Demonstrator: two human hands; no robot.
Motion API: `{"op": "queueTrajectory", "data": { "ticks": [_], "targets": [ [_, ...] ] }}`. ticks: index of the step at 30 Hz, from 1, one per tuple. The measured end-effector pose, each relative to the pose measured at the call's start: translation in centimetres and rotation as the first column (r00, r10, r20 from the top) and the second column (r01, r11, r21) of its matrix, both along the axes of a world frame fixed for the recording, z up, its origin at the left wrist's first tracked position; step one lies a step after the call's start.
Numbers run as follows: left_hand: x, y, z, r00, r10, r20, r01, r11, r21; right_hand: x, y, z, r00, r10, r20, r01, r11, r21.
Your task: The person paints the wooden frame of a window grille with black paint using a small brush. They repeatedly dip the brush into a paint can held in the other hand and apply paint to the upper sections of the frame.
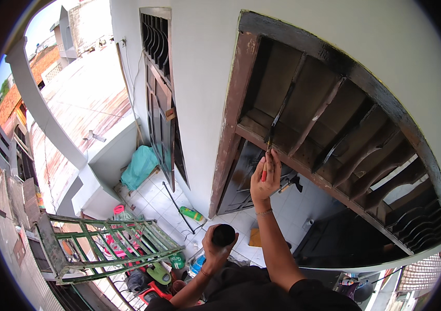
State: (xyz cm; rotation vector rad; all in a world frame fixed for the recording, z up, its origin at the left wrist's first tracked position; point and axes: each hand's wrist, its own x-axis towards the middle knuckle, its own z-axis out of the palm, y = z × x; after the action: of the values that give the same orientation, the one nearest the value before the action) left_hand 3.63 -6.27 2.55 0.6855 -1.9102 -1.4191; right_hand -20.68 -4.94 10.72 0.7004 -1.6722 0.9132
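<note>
My right hand (pixel 265 181) is raised and closed around a thin paintbrush (pixel 264 173) with a red handle end. The dark brush tip is at the lower end of the leftmost slat (pixel 286 98) in a wooden vent above a doorway; whether it touches is hard to tell. That slat is mostly black, while the one beside it (pixel 318 115) is largely brown. Lower down, my left hand (pixel 213 253) grips a round container (pixel 223 235) with a black inside, its opening facing up. The vent's frame (pixel 329 52) is dark along its top, and its left post (pixel 235 93) is worn brown.
White wall (pixel 200 67) surrounds the frame. A green metal rack (pixel 111 243) stands at lower left above green sandals (pixel 159 273) and other clutter. On the tiled floor (pixel 150 210) lie a green bottle (pixel 191 213) and a teal sheet (pixel 140 167). Left, a window shutter (pixel 161 119) hangs open.
</note>
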Motion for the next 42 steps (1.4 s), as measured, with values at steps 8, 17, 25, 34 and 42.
{"op": "queueTrajectory", "data": {
  "ticks": [8,17,25,34,42],
  "targets": [
    [0.2,0.0,0.3,0.999,-0.013,-0.031,0.013,1.000,0.006,-0.2,0.6,-1.2,0.999,0.016,0.048,-0.013,0.998,-0.062],
    [-0.6,0.4,-0.4,0.998,-0.046,-0.041,0.051,0.993,0.104,-0.2,1.5,-2.7,0.987,0.081,0.139,-0.070,0.994,-0.083],
    [-0.9,0.8,-0.2,0.998,-0.060,-0.025,0.064,0.977,0.202,-1.1,1.6,-1.8,0.990,0.089,0.110,-0.081,0.994,-0.077],
    [-0.8,0.6,-0.2,0.998,-0.067,-0.009,0.068,0.983,0.173,-0.9,1.5,-1.2,0.992,0.096,0.087,-0.090,0.994,-0.068],
    [-1.1,0.3,0.5,0.999,-0.028,-0.017,0.028,0.999,0.030,-1.1,1.8,-2.5,0.990,0.126,0.069,-0.122,0.991,-0.053]
  ]
}}
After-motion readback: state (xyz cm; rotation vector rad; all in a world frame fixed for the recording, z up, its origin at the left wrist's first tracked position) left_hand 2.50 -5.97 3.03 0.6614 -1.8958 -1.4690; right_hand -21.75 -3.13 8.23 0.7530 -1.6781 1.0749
